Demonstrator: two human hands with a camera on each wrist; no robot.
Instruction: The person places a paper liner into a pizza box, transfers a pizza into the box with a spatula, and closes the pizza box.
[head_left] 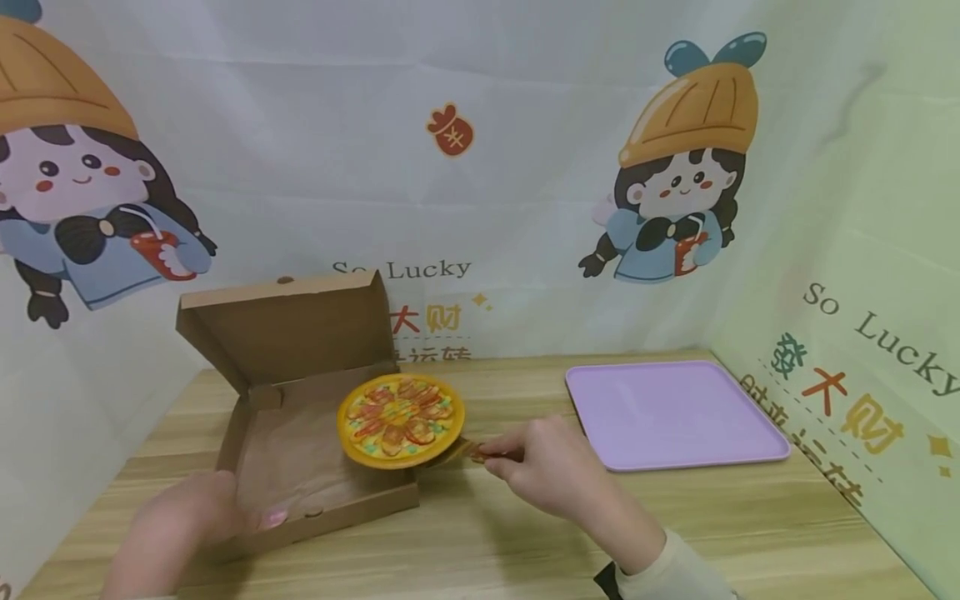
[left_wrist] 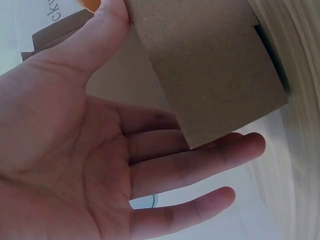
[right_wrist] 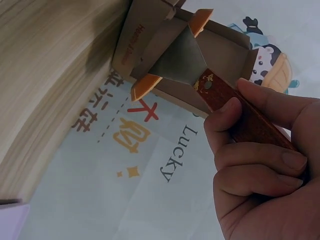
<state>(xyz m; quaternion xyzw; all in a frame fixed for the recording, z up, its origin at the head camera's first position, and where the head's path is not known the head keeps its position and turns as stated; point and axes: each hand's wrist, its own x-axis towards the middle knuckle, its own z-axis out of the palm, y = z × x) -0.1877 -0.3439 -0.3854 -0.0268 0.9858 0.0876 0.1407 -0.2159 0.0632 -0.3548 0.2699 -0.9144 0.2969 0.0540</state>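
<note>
My right hand [head_left: 551, 467] grips the dark red wooden handle [right_wrist: 255, 117] of a spatula. Its flared metal blade [right_wrist: 180, 61] lies under a toy pizza [head_left: 397, 421] with an orange-yellow rim. That pizza is held up over the right part of an open cardboard pizza box [head_left: 300, 458], overlapping its right wall in the head view. My left hand [head_left: 187, 521] holds the box at its near left corner, the thumb over the wall's edge. In the left wrist view the other fingers [left_wrist: 190, 170] stretch out, partly hidden behind the cardboard.
The box lid [head_left: 288, 333] stands raised at the back, near the printed cloth wall [head_left: 510, 208]. A light purple tray [head_left: 675, 417] lies on the wooden table [head_left: 517, 542] at the right, beyond my right hand. Cloth also borders the table's right side.
</note>
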